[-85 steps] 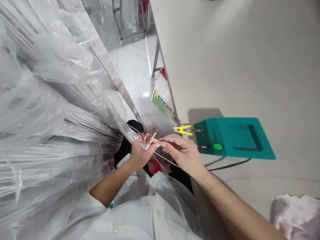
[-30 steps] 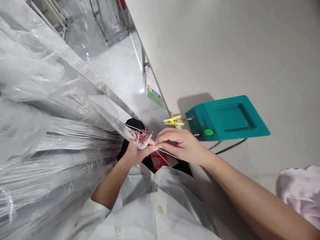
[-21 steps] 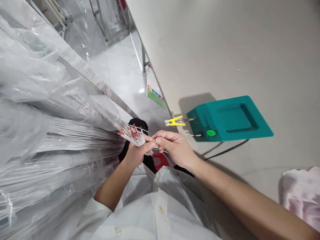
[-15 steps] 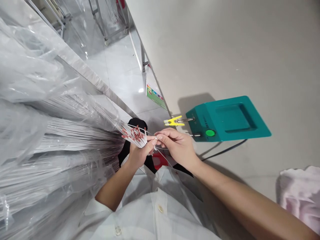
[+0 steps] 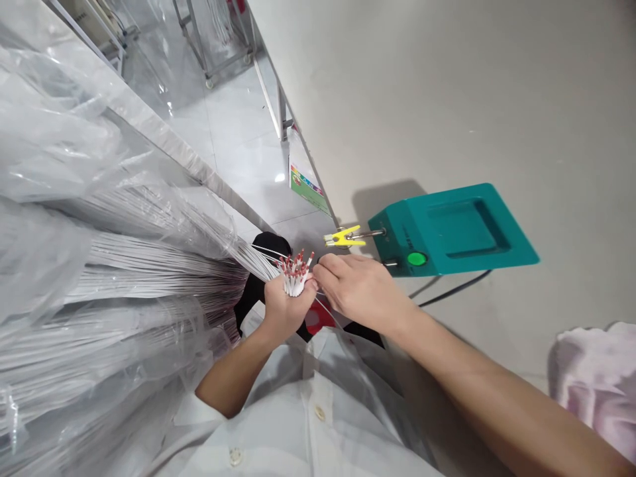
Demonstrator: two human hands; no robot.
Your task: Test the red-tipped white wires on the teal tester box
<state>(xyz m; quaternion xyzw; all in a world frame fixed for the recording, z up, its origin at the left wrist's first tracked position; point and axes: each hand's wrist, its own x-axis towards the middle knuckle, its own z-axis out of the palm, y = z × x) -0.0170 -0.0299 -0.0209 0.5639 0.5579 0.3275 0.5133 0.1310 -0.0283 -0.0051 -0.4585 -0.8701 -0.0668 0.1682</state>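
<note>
My left hand (image 5: 284, 310) is closed around a bundle of thin white wires (image 5: 294, 281) with reddish tips, which point up out of the fist. Just to its right, my right hand (image 5: 360, 288) has its fingers pinched together, and what lies between them is hidden. A loose thin wire runs below the two hands. Beyond the right hand stands a teal box (image 5: 467, 228) with a green button (image 5: 417, 258) and two metal prongs. A yellow clip (image 5: 345, 236) sits on the upper prong; the right hand partly covers the lower one.
Long bundles of white wires (image 5: 149, 271) under clear plastic sheeting (image 5: 44, 159) fill the left side. The table (image 5: 447, 93) spans the right, with a pink cloth (image 5: 593, 377) at its lower right. A dark cable (image 5: 457, 288) leaves the box. Wheeled metal racks (image 5: 199, 46) stand behind.
My left hand has turned and shifted the wire bundle rightward, its tips now more upright. My right hand has rotated, back upward, and moved slightly right toward the box's lower prong.
</note>
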